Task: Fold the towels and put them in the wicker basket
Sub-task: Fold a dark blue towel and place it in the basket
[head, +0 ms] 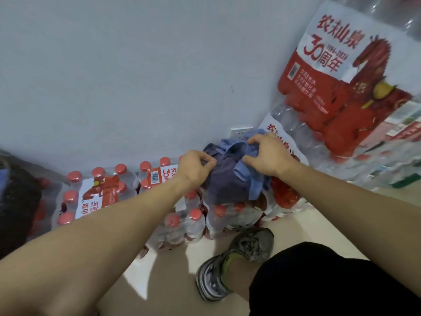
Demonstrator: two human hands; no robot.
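Progress: barely begun, I'd say — nothing looks folded, and no wicker basket is in sight.
Towels: a crumpled heap of dark purple-grey cloth [224, 181] and light blue cloth [245, 169], sitting on shrink-wrapped packs of red-capped water bottles [95, 192] against the pale wall [136, 76].
Left hand [197, 167]: fingers curled, pinching the dark cloth's edge.
Right hand [268, 156]: gripping the blue cloth.
Writing: the tall red-and-white pack [337, 71] reads 农夫山泉, 30周年, 1996–2026 — smaller print unreadable.
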